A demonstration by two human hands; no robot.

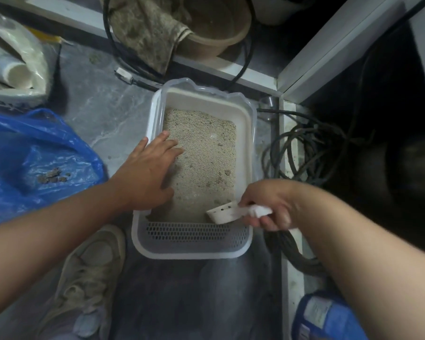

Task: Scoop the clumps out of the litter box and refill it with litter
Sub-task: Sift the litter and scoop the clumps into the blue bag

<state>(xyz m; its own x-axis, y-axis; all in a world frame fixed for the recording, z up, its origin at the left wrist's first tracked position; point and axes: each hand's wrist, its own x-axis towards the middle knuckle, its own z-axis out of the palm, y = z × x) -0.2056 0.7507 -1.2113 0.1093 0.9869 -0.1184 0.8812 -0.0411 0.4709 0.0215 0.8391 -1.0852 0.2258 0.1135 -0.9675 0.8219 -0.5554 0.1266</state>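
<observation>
1. The litter box, a white rectangular tray on the floor, holds grainy beige litter with small dark clumps.
2. The left hand lies spread over its left rim.
3. The right hand clasps a white slotted scoop at the near right corner.
4. A crinkled blue plastic bag, left, holds dark clumps (few).

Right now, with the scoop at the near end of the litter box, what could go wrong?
1. The blue bag holding earlier clumps lies across the box from the scoop in the right hand; a loaded scoop may spill on the floor in transit.
2. The left hand rests over the litter box rim, near the litter, so it could get soiled.
3. Small dark clumps are easy to miss.
</observation>
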